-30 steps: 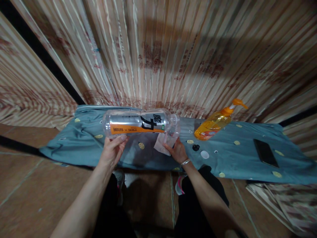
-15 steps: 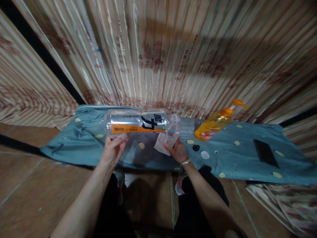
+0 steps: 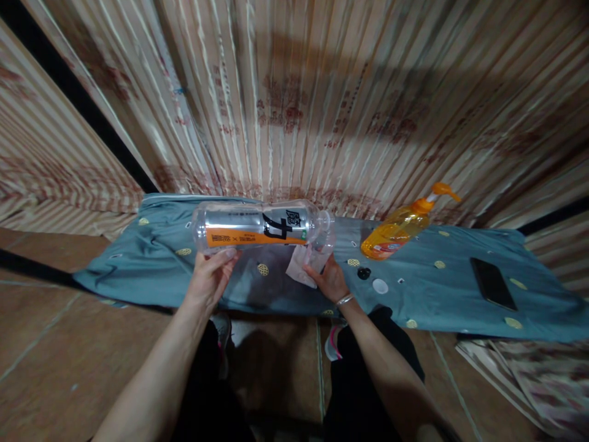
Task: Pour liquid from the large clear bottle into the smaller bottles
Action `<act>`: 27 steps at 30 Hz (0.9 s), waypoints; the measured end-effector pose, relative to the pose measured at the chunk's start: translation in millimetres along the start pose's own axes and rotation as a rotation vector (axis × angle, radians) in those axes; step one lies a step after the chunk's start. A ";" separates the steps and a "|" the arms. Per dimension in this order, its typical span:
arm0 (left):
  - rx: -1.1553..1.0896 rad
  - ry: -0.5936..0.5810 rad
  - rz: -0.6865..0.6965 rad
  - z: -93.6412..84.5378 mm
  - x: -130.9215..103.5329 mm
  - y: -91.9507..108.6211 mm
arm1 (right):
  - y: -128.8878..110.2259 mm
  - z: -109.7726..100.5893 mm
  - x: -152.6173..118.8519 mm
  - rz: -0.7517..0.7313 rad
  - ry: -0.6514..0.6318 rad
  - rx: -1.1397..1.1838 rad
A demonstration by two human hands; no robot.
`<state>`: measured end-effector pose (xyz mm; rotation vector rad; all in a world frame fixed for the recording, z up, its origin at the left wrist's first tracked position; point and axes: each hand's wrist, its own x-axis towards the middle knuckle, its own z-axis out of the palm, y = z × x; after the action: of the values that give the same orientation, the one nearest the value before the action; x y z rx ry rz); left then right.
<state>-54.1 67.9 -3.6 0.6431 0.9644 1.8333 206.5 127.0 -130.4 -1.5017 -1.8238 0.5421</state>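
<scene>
A clear plastic bottle [image 3: 253, 226] with a silver and orange label lies sideways above the teal cloth, its neck pointing right. My left hand [image 3: 214, 273] grips its base end from below, thumb on the side. At the neck, my right hand [image 3: 329, 276] is closed on a small clear container [image 3: 326, 236], whose open end is around or against the bottle's mouth. A pale, thin piece [image 3: 301, 267], like a wipe or paper, also hangs from the right hand's fingers. How far the neck reaches into the container is hard to tell.
Right of my hands stands an orange pump bottle [image 3: 393, 233], tilted in view. Near it lie a small black item [image 3: 364, 273] and a white disc [image 3: 380, 286]. A dark phone [image 3: 493, 283] rests farther right on the cloth [image 3: 442, 301]. Pleated curtains [image 3: 294, 110] hang behind.
</scene>
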 end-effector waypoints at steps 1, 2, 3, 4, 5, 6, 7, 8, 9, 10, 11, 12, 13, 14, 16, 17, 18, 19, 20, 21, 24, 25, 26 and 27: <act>0.001 -0.005 -0.001 -0.4 0.2 -0.3 | 0.1 0.1 0.0 0.002 0.003 -0.005; 0.002 -0.009 -0.003 -0.7 0.4 -0.5 | 0.1 0.2 0.1 0.004 0.008 -0.009; 0.004 -0.012 -0.006 -0.8 0.6 -0.6 | 0.2 0.3 0.1 0.002 0.011 -0.009; 0.007 -0.014 -0.009 -0.8 0.6 -0.6 | 0.3 0.4 0.0 -0.004 0.012 -0.007; 0.010 -0.015 -0.009 -0.7 0.6 -0.6 | 0.4 0.5 0.0 -0.009 0.012 -0.004; 0.013 -0.015 -0.006 -0.3 0.6 -0.5 | 0.6 0.6 -0.1 -0.011 0.011 -0.001; 0.015 -0.017 -0.002 0.2 0.5 -0.2 | 0.8 0.6 -0.2 -0.009 0.010 0.001; 0.016 -0.020 0.002 0.8 0.3 0.1 | 0.9 0.7 -0.3 -0.004 0.008 0.002; 0.017 -0.023 0.004 1.5 0.2 0.4 | 1.0 0.7 -0.3 0.003 0.006 0.001; 0.016 -0.024 0.005 2.2 0.1 0.8 | 1.0 0.6 -0.4 0.009 0.004 -0.001; 0.013 -0.022 0.004 2.9 -0.1 1.2 | 0.9 0.5 -0.4 0.013 0.002 -0.002; 0.008 -0.017 0.002 3.5 -0.2 1.6 | 0.8 0.3 -0.4 0.015 0.000 -0.003; 0.003 -0.010 0.000 3.9 -0.3 1.9 | 0.6 0.1 -0.3 0.015 0.000 -0.004; -0.002 -0.005 0.000 4.3 -0.5 2.2 | 0.3 0.0 -0.4 0.015 0.001 -0.002; -0.002 -0.004 0.001 4.4 -0.6 2.2 | 0.1 -0.1 -0.5 0.014 0.003 0.006; 0.001 -0.006 0.002 4.2 -0.7 2.0 | 0.1 0.0 -0.5 0.013 0.004 0.011; 0.004 -0.008 0.001 3.9 -0.7 1.7 | 0.3 0.2 -0.6 0.013 0.004 0.014; 0.004 -0.008 -0.001 3.5 -0.6 1.3 | 0.6 0.4 -0.7 0.012 0.004 0.016; 0.000 -0.008 -0.003 3.0 -0.5 0.9 | 1.1 0.7 -0.8 0.011 0.005 0.018; -0.003 -0.008 -0.004 2.6 -0.4 0.5 | 1.6 0.9 -0.9 0.010 0.005 0.019; 0.001 -0.018 0.000 2.0 -0.1 0.0 | 3.2 1.5 -0.9 0.006 0.004 0.024; 0.005 -0.021 0.003 2.1 -0.1 0.0 | 3.6 1.6 -0.8 0.003 0.004 0.026; 0.009 -0.022 0.004 2.1 0.0 0.0 | 3.8 1.5 -0.7 0.000 0.003 0.027; 0.010 -0.022 0.006 2.2 0.1 0.1 | 3.9 1.5 -0.6 -0.003 0.002 0.026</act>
<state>-52.4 68.7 -2.3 0.6712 0.9592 1.8239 208.1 127.5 -134.3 -1.4809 -1.8108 0.5612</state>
